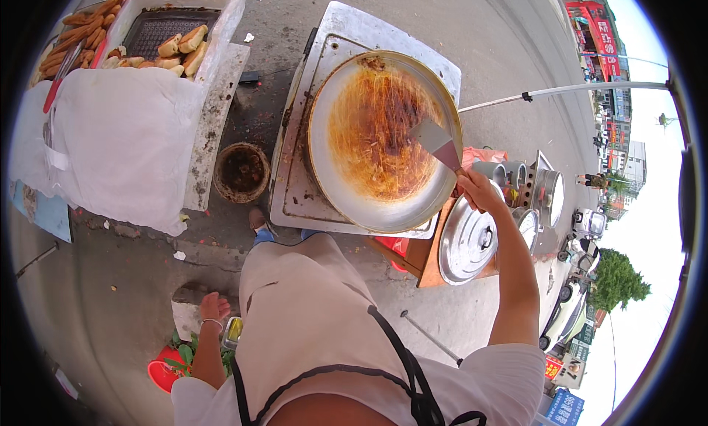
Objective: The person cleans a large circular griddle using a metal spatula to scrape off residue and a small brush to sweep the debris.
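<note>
My right hand grips the handle of a flat metal scraper. The blade lies over the right part of a large round shallow pan, whose middle is stained brown and marked with scratches. That pan rests on a metal stove top with grimy edges. Down at my left side, my left hand hangs with nothing in it, its fingers slightly apart. Close by it are a concrete block and a small container with something yellow.
Left stands a white-lined box of browned bread pieces, beside fried dough sticks with tongs. A white cloth covers the near part. A bucket sits between. Right are a metal lid and several pots.
</note>
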Demonstrator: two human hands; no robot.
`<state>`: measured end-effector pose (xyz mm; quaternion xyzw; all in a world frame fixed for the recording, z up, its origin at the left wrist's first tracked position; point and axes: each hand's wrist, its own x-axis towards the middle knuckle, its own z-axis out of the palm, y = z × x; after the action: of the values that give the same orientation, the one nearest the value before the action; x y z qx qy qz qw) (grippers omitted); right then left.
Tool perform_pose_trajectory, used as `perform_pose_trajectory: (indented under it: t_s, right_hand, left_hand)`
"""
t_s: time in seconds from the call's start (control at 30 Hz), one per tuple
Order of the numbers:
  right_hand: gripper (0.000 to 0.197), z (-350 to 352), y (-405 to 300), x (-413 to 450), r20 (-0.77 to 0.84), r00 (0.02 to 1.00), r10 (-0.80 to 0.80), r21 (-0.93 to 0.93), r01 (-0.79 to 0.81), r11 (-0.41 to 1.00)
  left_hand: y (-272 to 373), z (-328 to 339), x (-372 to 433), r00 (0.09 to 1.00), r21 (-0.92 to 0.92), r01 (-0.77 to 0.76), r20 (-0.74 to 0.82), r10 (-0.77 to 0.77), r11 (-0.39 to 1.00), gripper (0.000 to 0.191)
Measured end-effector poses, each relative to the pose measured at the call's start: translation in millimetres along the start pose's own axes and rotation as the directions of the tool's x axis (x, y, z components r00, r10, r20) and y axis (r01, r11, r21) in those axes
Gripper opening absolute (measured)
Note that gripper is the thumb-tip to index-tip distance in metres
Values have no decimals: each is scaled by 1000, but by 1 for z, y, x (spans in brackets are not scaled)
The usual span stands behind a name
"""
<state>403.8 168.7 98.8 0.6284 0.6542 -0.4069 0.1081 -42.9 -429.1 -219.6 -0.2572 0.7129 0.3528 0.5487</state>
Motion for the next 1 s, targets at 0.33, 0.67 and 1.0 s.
perform_pose_trajectory:
  t_s: [0.33,0.67,1.0]
  right_hand:
    - [36,-82,71,12,74,996,49,-886,43,462]
    - [57,-138,100,111,313,946,83,-947,303,109]
    - [60,-108,80,152,513,792,332,-855,503,124]
  left_hand:
    - [6,34,-14,995,15,-82,-58,83,997,26]
    - [-135,112,-75,989,-166,-18,-145,-6,986,25]
    - [-226,201,-160,978,-304,73,-167,-128,950,25]
